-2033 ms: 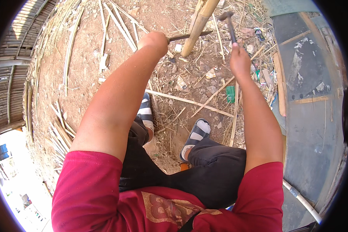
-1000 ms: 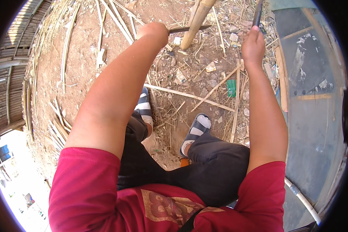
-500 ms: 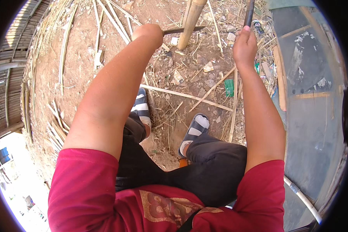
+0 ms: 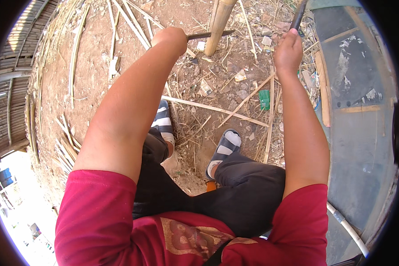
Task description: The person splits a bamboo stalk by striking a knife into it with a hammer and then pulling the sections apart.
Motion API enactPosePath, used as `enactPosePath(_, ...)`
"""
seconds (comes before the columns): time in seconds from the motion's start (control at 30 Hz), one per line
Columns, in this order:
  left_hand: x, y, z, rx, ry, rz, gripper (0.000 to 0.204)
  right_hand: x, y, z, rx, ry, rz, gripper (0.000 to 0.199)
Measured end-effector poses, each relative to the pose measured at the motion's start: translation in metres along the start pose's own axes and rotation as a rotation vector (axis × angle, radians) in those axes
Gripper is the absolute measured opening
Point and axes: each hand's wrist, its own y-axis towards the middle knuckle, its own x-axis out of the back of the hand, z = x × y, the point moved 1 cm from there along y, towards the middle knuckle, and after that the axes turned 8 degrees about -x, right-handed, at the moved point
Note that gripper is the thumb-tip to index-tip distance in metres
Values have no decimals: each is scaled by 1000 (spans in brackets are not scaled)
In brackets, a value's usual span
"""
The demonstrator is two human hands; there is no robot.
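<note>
1. Apparently partway done, with loose strips [image 4: 232, 115] near the sandals [image 4: 227, 144].
2. Holds a dark handle [image 4: 299, 15] in the closed right hand [image 4: 288, 53].
3. Grips a knife [image 4: 198, 36] in the left hand [image 4: 169, 40], with fingers curled tight.
4. Has the bamboo pole [image 4: 221, 22] just beyond the left fingers, crossed by the knife; seems yet to part at its foot.

Viewed from my remote post, no text or sign reads clearly; I find the tan printed panel [image 4: 193, 238] on the crimson short-sleeved shirt [image 4: 97, 213], beside the black cloth trousers [image 4: 239, 204], illegible.
</note>
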Motion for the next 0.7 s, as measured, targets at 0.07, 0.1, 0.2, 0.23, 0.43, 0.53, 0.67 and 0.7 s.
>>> enactPosePath(0.07,0,0,-1,17,8,-6,29,-9,-23,-6,-45,-46,31,55)
enactPosePath(0.1,0,-2,-3,19,-2,-8,29,-10,-32,-13,-64,-71,42,54)
enactPosePath(0.2,2,-6,-6,14,-17,-34,28,-34,-45,-83,6,-562,378,55)
enactPosePath(0.23,-2,-7,-3,9,-12,-47,28,-40,-48,-88,-15,-715,506,56)
enactPosePath(0.43,1,-6,-5,16,-47,-37,27,-22,-13,-38,-133,-304,250,58)
enactPosePath(0.53,2,-6,-2,25,-40,-26,27,-30,-17,-10,-76,-50,69,56)
enactPosePath(0.67,4,-11,-5,31,-40,-9,29,-42,-59,-46,0,-429,301,57)
enactPosePath(0.7,2,-9,-3,15,-35,3,30,-47,-58,-56,-46,-488,360,57)
